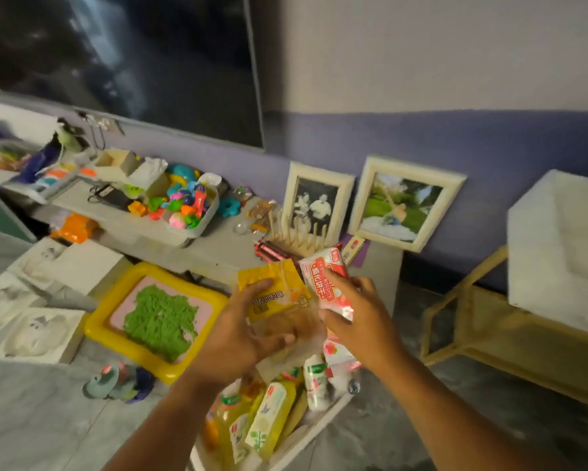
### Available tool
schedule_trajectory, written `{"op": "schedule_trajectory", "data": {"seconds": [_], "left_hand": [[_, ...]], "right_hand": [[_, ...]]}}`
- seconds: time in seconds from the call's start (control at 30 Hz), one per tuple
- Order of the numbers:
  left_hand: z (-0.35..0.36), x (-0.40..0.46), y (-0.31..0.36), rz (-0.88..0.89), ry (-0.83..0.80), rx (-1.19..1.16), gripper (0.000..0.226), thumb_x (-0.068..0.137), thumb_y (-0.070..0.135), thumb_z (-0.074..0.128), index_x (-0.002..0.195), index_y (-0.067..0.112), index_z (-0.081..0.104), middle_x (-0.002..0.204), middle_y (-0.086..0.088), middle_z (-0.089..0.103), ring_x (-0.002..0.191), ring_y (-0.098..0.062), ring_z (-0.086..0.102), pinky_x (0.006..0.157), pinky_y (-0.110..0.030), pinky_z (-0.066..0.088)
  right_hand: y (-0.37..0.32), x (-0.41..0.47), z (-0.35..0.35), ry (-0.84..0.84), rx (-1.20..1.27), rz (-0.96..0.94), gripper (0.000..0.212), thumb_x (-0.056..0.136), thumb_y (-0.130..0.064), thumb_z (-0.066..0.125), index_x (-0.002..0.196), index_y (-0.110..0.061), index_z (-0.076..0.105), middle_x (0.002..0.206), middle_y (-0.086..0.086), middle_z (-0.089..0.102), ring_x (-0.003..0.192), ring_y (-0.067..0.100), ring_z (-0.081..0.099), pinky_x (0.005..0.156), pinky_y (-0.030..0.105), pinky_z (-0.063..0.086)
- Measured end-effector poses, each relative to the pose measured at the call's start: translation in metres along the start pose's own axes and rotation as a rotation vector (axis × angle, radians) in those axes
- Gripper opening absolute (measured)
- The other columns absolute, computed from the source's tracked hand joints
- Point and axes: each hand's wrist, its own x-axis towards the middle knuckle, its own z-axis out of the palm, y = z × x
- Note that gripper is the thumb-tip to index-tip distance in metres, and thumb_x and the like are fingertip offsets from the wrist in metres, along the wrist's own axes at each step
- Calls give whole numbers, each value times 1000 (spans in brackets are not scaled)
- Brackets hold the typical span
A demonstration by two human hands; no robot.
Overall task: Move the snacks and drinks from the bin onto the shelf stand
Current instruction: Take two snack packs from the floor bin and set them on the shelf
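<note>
My left hand point(248, 329) grips a yellow snack packet point(275, 283) with a clear lower half, held above the bin. My right hand point(357, 314) grips a red and white wafer biscuit packet point(324, 280) right beside it. Both packets nearly touch in the middle of the view. Below my hands the white bin point(306, 436) holds yellow drink bottles point(268, 416), a small white bottle point(314, 382) and a pink strawberry packet point(335, 351). The yellow shelf stand point(489, 338) stands to the right on the floor, with a white foam block point(561, 239) on top of it.
A low grey table point(197, 246) behind carries a tub of colourful toys point(187, 205), a wooden peg rack point(296, 236) and two framed photos point(404, 202). A yellow inflatable tray of green sand point(156, 321), white foam pieces point(37, 300) and sandals point(115, 382) lie on the floor left.
</note>
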Motion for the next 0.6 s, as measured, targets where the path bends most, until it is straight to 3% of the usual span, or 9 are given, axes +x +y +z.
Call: {"op": "schedule_trajectory", "data": {"seconds": [0.1,0.17,0.27,0.37,0.47,0.6], "left_hand": [[24,19,57,140,-102,65,93,60,29,96,139,35,48,134,21,46,119,20,43,87,-3,43],[51,29,96,192,-182,32,95,59,26,96,139,34,47,135,19,47,119,17,46,87,-2,44],[108,43,157,305,-292,51,98,56,42,97,139,35,46,137,21,46,121,15,47,92,-2,41],[182,48,215,388,-398,45,102,50,54,92,139,35,47,139,16,47,125,5,50,99,-14,46],[265,43,266,435,-503,17,98,52,46,97,137,40,48,139,19,48,124,0,53,99,-27,53],[374,24,327,473,-649,3,95,58,29,96,137,45,45,136,25,47,122,-4,55,95,-24,55]], "right_hand": [[0,-14,-63,142,-12,19,69,90,-34,74,150,-48,42,132,-11,44,116,8,57,88,18,54],[4,-28,-110,223,-48,42,69,91,-35,73,151,-46,42,131,-10,45,113,7,56,83,7,47],[26,-59,-184,343,-92,92,68,91,-40,71,152,-44,40,132,-8,47,115,8,58,86,10,49],[58,-102,-258,479,-91,159,66,91,-43,70,151,-42,42,136,-11,47,119,4,56,88,6,49],[89,-154,-329,595,-74,247,63,91,-41,70,148,-43,45,132,-16,45,115,2,56,82,-1,44],[134,-227,-413,704,-81,370,61,92,-44,66,147,-51,39,129,-17,43,105,0,56,74,0,47]]}}
